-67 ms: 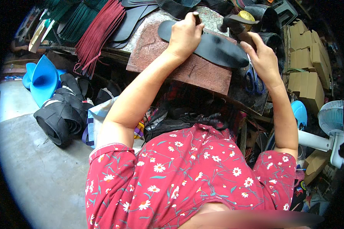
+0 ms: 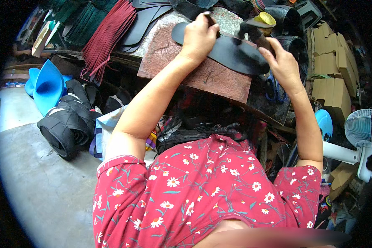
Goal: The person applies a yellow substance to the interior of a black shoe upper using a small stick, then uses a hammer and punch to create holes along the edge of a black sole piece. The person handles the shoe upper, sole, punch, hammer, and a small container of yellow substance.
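A black shoe sole lies across a reddish-brown block on the workbench. My left hand is closed around a short dark rod-like tool, held upright over the sole's left half; its lower end is mostly hidden by my fingers. My right hand grips the handle of a hammer. The dark hammer head hangs above the sole's far edge, to the right of the rod and apart from it. Under my right wrist, blue-handled scissors lie beside the block.
Dark red strips and black sole-shaped sheets are piled at the left of the bench. A yellow round container stands at the back. Cardboard boxes and a fan are on the right. Black rolls lie on the floor.
The hammer head has dropped slightly and shifted a little left with my right hand. The sole and my left hand are nearly where they were.
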Tool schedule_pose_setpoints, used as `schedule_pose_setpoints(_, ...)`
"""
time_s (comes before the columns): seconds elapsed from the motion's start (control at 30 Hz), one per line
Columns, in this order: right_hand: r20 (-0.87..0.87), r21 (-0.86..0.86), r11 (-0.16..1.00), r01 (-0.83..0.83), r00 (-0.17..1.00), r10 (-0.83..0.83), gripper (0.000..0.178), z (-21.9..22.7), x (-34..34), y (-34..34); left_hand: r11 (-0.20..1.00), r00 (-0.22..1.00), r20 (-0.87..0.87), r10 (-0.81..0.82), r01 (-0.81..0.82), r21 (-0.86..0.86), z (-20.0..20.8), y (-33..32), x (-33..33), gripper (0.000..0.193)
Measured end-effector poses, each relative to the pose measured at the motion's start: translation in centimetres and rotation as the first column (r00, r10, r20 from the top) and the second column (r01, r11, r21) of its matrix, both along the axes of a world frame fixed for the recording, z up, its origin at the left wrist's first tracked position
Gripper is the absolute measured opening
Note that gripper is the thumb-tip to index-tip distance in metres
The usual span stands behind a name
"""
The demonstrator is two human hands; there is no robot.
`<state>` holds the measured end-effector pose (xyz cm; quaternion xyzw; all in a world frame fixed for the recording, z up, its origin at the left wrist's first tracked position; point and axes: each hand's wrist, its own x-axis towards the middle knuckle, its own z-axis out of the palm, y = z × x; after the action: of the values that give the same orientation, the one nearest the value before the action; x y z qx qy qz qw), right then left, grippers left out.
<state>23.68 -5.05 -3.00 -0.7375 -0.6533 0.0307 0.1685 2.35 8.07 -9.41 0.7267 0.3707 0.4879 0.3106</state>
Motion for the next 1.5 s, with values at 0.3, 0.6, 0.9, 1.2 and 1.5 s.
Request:
schedule_pose_setpoints(0.3,-0.01,-0.072,0.997,0.022,1.0,-0.023,0.042,-0.1,0.0,0.2,0.92,0.911,0.405,-0.08,0.223,-0.322,-0.2,2.1,-3.3,0.01)
schedule_pose_setpoints(0.6,-0.319,0.291,0.945,-0.149,0.916,0.243,0.037,5.8,-1.0,0.7,0.988,1.0,0.027,-0.006,0.01,-0.156,-0.5,1.8,-3.3,0.013)
schedule_pose_setpoints(0.9,-0.076,0.157,0.979,-0.134,0.986,0.147,0.038,2.2,-2.6,1.3,0.959,0.977,-0.17,0.128,-0.079,0.271,-0.1,0.6,-1.6,0.014)
schedule_pose_setpoints(1.2,-0.243,0.368,0.918,-0.15,0.937,0.251,0.036,6.3,-1.8,0.5,0.965,0.984,0.163,-0.079,0.117,-0.234,-1.1,2.1,-2.4,0.015)
schedule_pose_setpoints(1.5,-0.034,0.138,0.986,-0.097,0.994,0.103,0.036,2.4,-3.1,0.3,0.958,0.959,-0.261,0.114,-0.037,0.283,0.0,0.2,-0.9,0.022)
